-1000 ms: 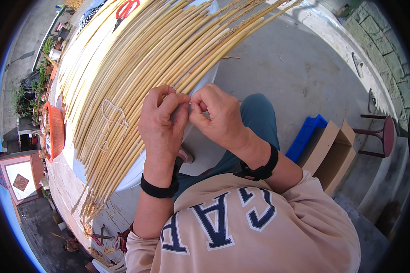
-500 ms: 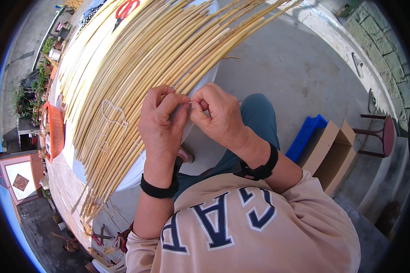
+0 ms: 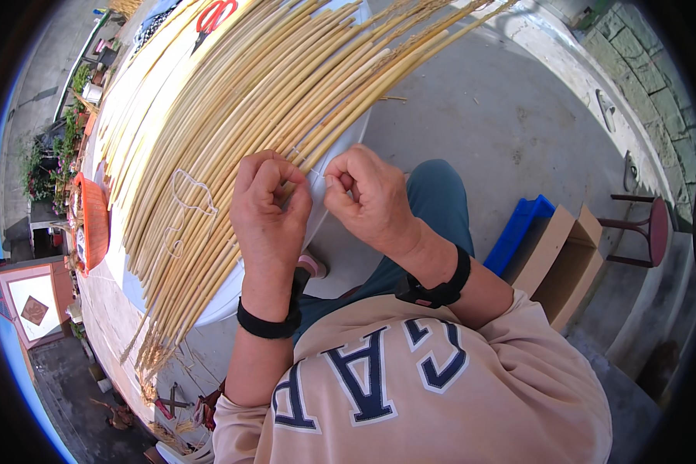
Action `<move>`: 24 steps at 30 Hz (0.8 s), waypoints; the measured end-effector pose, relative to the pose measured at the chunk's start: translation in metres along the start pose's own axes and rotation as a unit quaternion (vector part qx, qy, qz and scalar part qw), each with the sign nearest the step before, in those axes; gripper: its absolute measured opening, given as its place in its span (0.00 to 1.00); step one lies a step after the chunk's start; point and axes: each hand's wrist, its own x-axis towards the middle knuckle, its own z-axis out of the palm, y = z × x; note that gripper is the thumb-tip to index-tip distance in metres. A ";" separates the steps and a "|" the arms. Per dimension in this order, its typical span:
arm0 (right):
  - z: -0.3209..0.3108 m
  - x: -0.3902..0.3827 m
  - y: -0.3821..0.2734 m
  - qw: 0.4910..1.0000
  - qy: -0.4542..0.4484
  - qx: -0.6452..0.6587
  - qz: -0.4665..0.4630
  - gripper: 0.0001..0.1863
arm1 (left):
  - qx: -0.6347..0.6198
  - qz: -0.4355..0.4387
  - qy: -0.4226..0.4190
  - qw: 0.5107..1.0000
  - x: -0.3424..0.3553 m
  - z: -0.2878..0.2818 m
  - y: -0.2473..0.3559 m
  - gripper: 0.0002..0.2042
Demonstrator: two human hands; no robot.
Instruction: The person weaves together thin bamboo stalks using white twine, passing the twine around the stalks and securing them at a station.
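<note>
A row of long pale dried stalks (image 3: 232, 131) lies side by side across a white round table (image 3: 344, 147), some with feathery ends. Along the near edge of the row, a thin white string (image 3: 312, 168) stretches from the stalks toward my right hand (image 3: 370, 197), whose thumb and forefinger pinch it just past the table's rim. My left hand (image 3: 271, 201) is over the nearest stalks, thumb and fingers closed together; what is between them is hidden. Loops of white cord (image 3: 196, 203) rest loosely on the stalks left of it.
Red-handled scissors (image 3: 215, 17) lie at the table's far side. An orange basket (image 3: 93, 224) stands at the left. On the floor to the right are a blue crate (image 3: 524, 228), an open cardboard box (image 3: 561, 267) and a dark red stool (image 3: 657, 232).
My hands have drawn apart: the left has shifted slightly left and down from the right one. The string between the stalks and my right hand now shows more.
</note>
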 end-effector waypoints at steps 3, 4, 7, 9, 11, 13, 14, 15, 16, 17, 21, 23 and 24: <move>0.002 -0.001 0.001 1.000 -0.004 0.001 -0.014 0.09 | 0.012 0.001 0.001 1.000 0.001 0.000 -0.001 0.08; 0.003 -0.002 0.002 1.000 -0.004 0.001 -0.014 0.09 | 0.018 0.004 0.003 1.000 0.001 0.000 -0.001 0.08; 0.005 -0.002 0.005 0.999 0.008 -0.002 -0.036 0.10 | 0.015 -0.001 -0.001 1.000 0.001 0.000 0.000 0.08; 0.005 -0.001 0.004 0.998 0.014 -0.020 -0.054 0.10 | 0.015 0.000 -0.002 1.000 0.001 -0.001 -0.001 0.08; 0.003 0.000 0.002 0.998 0.011 -0.029 -0.055 0.10 | 0.015 0.002 -0.003 1.000 0.001 -0.001 -0.001 0.08; 0.002 0.000 0.001 0.998 0.008 -0.037 -0.057 0.11 | 0.012 0.002 0.000 1.000 0.001 0.000 -0.001 0.08; 0.002 -0.001 0.002 0.997 0.016 -0.045 -0.068 0.10 | 0.011 0.002 0.000 1.000 0.001 0.000 -0.001 0.08; 0.002 -0.001 0.003 0.995 0.023 -0.052 -0.078 0.10 | 0.015 -0.001 -0.003 1.000 0.001 0.000 0.000 0.08; 0.001 -0.001 0.003 0.995 0.023 -0.052 -0.078 0.10 | 0.019 -0.003 -0.005 1.000 0.001 0.000 0.000 0.08; 0.000 -0.002 0.002 0.996 0.022 -0.032 -0.076 0.10 | 0.019 -0.003 -0.005 1.000 0.001 0.000 0.000 0.08; -0.009 -0.005 0.001 0.998 0.024 0.039 -0.034 0.07 | 0.033 -0.008 -0.008 0.999 0.002 -0.003 0.000 0.08; -0.013 -0.007 0.003 0.999 0.031 0.041 -0.006 0.05 | 0.028 -0.011 -0.011 0.999 0.002 -0.003 0.000 0.08; -0.014 -0.008 0.005 0.998 0.036 0.042 0.022 0.04 | 0.029 -0.012 -0.013 0.999 0.002 -0.003 0.001 0.07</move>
